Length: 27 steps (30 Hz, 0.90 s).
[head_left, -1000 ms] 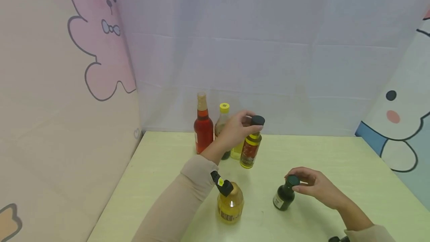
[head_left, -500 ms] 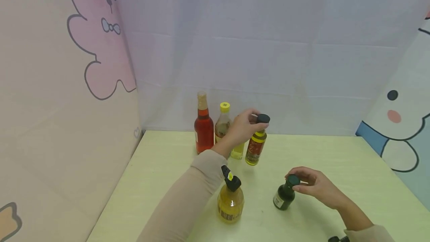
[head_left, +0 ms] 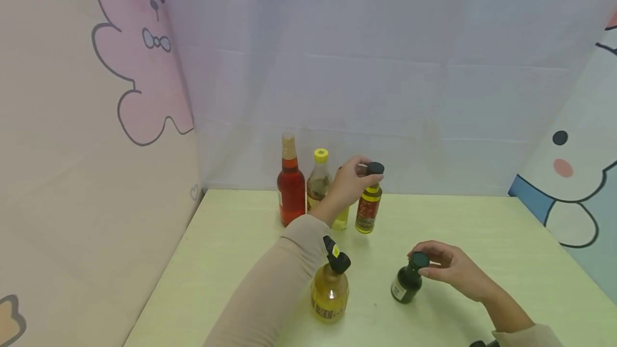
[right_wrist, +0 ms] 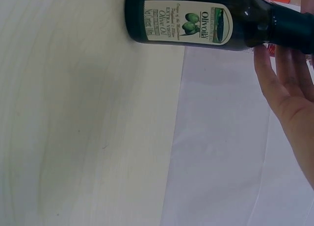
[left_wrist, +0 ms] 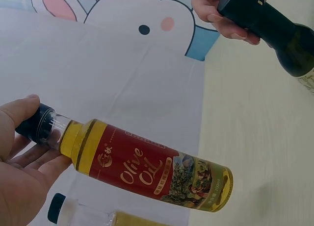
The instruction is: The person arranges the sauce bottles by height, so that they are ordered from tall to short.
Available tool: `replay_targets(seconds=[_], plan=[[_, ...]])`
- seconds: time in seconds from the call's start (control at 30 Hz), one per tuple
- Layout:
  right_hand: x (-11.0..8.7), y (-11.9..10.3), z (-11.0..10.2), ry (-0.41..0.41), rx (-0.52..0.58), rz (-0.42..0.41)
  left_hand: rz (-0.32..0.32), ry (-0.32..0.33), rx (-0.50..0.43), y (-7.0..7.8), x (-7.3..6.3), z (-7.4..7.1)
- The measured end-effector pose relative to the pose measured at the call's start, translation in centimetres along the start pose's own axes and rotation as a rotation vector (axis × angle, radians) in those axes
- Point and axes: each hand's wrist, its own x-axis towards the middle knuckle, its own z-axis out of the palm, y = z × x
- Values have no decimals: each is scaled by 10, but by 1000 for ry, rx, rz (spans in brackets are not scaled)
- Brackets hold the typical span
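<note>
My left hand (head_left: 348,185) grips a clear olive oil bottle (head_left: 368,212) by its dark cap and neck. In the left wrist view this bottle (left_wrist: 152,167) shows a red "Olive Oil" label and yellow oil. It stands nearly upright near the back row; whether its base touches the table cannot be told. Farther right and closer, my right hand (head_left: 453,269) holds a dark green olive oil bottle (head_left: 406,285) by the neck and cap, slightly tilted. A cream label with green olives faces the right wrist camera on that green bottle (right_wrist: 189,22).
At the back stand a red-liquid bottle (head_left: 291,191), a yellow-capped bottle (head_left: 319,183) and a pale yellow oil bottle (head_left: 341,219), partly behind my left hand. A round yellow oil bottle (head_left: 330,296) is beside my left sleeve. Cloth (head_left: 385,90) hangs behind the table (head_left: 463,229).
My left hand has carried the red-labelled olive oil bottle a little to the right, and that bottle has become more upright. My right hand and the green bottle have stayed put.
</note>
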Motion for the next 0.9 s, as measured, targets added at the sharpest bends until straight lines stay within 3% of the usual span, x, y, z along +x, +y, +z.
replay_targets(seconds=[0.1,0.27,0.43,0.9], plan=[[-1,0,0,0,0,5,-11,6,-18,-2,2,4],[0,0,0,-3,7,2,-22,13,53,-4,2,10],[-1,-2,1,4,-4,13,-6,18,62,-9,7,15],[-2,-3,0,10,-11,21,-30,-11,150,-7,12,17]])
